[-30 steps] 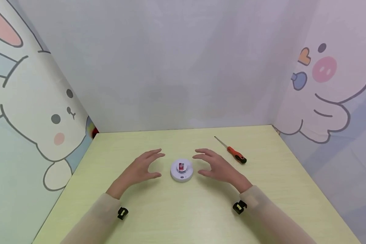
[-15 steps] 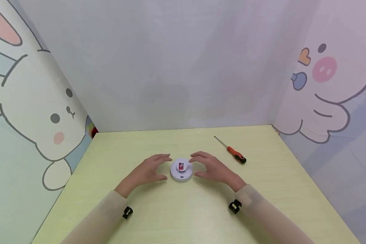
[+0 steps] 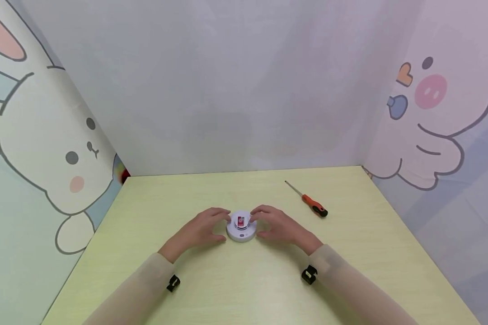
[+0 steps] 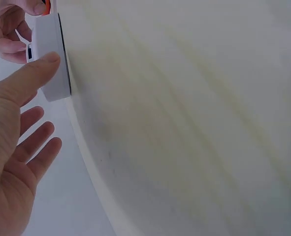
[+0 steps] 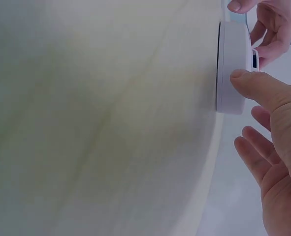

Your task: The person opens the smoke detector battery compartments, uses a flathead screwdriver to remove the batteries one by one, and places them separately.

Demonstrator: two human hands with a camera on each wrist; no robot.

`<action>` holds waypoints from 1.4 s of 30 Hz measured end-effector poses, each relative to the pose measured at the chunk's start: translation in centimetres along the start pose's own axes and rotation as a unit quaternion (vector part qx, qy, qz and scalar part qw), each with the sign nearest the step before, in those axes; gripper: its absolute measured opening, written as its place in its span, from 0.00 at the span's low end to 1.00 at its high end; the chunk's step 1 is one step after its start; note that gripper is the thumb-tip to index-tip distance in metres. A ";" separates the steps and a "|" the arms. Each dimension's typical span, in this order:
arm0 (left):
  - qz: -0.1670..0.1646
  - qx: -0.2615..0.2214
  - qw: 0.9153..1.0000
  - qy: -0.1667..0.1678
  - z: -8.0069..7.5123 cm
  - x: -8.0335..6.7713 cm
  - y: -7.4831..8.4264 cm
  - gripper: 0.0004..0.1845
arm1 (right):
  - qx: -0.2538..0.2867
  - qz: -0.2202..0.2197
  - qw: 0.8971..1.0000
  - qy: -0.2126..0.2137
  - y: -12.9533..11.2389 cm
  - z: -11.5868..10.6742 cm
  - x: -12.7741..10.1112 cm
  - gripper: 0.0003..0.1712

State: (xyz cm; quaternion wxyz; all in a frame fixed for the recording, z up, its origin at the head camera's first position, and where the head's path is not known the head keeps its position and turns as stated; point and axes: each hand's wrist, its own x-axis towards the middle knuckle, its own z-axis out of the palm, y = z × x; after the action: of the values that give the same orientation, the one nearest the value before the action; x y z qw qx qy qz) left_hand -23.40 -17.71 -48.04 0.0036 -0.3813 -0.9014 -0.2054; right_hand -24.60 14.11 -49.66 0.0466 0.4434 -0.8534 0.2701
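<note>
A round white device [image 3: 241,228] with a small red part [image 3: 241,221] set in its top lies flat on the pale yellow-green table [image 3: 236,289]. My left hand [image 3: 201,230] holds its left side and my right hand [image 3: 278,228] its right side, fingers curved over the far rim. In the left wrist view my left thumb [image 4: 34,73] presses on the device's [image 4: 49,54] rim. My right thumb [image 5: 256,86] does the same on the device's [image 5: 231,69] other side in the right wrist view.
An orange-and-black screwdriver [image 3: 311,204] lies on the table to the back right, apart from my hands. Cartoon-printed walls close the table in on the left, back and right. Black clips [image 3: 172,283] sit on both sleeves.
Both hands have moved inward from either side of the device and now touch it. The device and the screwdriver have not moved.
</note>
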 end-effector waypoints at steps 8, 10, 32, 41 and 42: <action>0.036 -0.003 0.999 0.008 0.0 0.2 0.2 0.24 | 0.000 -0.007 1.000 -0.016 -0.2 0.2 0.4 0.21; 0.041 -0.002 0.999 0.009 0.0 0.3 0.3 0.24 | -0.001 -0.014 1.000 -0.014 -0.3 0.2 0.5 0.20; 0.072 0.013 0.997 0.030 1.0 2.0 0.2 0.23 | -0.035 -0.058 0.998 0.007 -0.4 0.8 1.4 0.18; 0.055 0.010 0.998 0.012 0.5 2.3 0.5 0.23 | -0.015 -0.049 0.999 0.004 -0.4 0.6 1.3 0.20; 0.051 0.005 0.999 0.010 0.5 2.3 0.5 0.23 | -0.011 -0.049 0.999 0.004 -0.4 0.6 1.3 0.20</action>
State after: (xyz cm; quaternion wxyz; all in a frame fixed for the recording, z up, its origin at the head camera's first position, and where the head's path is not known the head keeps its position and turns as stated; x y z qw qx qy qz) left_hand -24.59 -15.65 -47.90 0.0249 -0.4243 -0.8819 -0.2041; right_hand -24.96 12.66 -49.56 0.0680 0.4827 -0.8336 0.2597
